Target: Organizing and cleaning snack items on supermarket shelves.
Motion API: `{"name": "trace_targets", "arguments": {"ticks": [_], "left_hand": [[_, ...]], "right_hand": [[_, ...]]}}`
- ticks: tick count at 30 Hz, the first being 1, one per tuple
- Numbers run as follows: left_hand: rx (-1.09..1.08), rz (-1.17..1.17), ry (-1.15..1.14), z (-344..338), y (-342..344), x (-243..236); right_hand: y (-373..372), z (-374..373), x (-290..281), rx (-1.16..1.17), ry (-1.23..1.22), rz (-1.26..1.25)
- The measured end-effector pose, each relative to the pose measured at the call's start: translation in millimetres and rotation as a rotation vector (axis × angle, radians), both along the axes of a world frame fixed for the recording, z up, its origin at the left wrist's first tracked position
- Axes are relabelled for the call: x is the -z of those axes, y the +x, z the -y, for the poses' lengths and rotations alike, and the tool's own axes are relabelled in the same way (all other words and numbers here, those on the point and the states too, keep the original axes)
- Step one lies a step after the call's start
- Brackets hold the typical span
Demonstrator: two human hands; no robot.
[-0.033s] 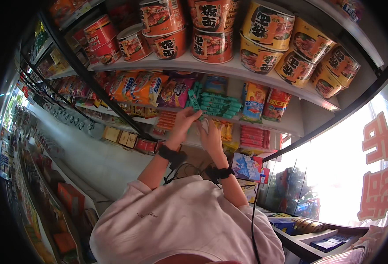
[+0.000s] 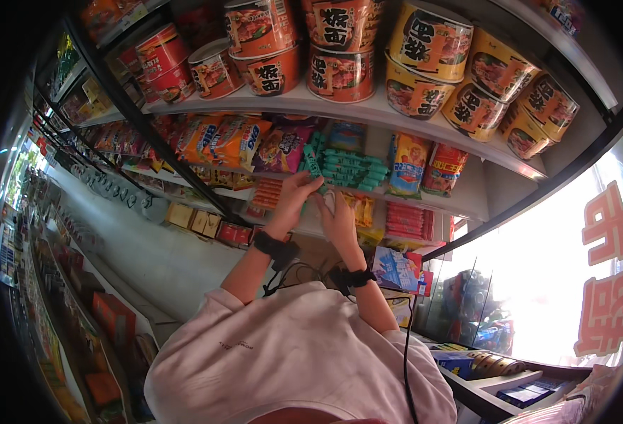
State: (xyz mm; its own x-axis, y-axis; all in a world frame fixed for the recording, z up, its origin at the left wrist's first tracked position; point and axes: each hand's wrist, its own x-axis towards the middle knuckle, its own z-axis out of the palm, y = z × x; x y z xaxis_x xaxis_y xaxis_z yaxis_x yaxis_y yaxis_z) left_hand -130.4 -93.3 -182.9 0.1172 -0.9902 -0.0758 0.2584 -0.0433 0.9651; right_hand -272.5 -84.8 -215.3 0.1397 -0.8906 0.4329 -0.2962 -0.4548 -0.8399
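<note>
In front of a shelf, my left hand (image 2: 298, 193) is closed on one end of a green stick-shaped packet (image 2: 312, 165), which points away from me. Beside it, my right hand (image 2: 338, 218) is curled around a small whitish thing (image 2: 330, 201), mostly covered by the fingers, so its kind is unclear. The two hands are close together, fingertips almost meeting. Just past them lies a pile of similar green stick packets (image 2: 354, 169) on the shelf. A purple snack bag (image 2: 283, 147) stands to the left of the pile, and a blue-and-yellow bag (image 2: 405, 164) to its right.
Above runs a white shelf edge (image 2: 255, 104) carrying stacked orange noodle tubs (image 2: 340, 74) and yellow tubs (image 2: 431, 42). Pink-red stick packets (image 2: 406, 220) lie on the lower shelf. A black cable (image 2: 407, 353) hangs along my right side. Left is an aisle floor (image 2: 163, 251).
</note>
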Motion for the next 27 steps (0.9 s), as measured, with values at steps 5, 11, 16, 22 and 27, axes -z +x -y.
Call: {"name": "trace_targets", "arguments": {"ticks": [5, 11, 16, 22, 27], "left_hand": [[-0.171, 0.275, -0.088, 28.5, 8.0, 12.3], [-0.216, 1.012, -0.210, 76.7, 35.0, 36.4], [-0.223, 1.350, -0.108, 101.5, 38.6, 40.1], [-0.338, 1.616, -0.316, 98.2, 37.5, 43.1], [-0.269, 1.601, -0.348, 89.3, 34.2, 38.4]], "right_hand": [[-8.4, 0.2, 5.3, -0.035, 0.133, 0.171], [-32.7, 1.9, 16.3, -0.081, 0.352, 0.306], [-46.5, -12.3, -1.1, -0.030, 0.399, 0.285], [-52.2, -20.2, 6.5, -0.037, 0.503, 0.369], [-45.7, -29.4, 15.7, 0.020, 0.488, 0.360]]}}
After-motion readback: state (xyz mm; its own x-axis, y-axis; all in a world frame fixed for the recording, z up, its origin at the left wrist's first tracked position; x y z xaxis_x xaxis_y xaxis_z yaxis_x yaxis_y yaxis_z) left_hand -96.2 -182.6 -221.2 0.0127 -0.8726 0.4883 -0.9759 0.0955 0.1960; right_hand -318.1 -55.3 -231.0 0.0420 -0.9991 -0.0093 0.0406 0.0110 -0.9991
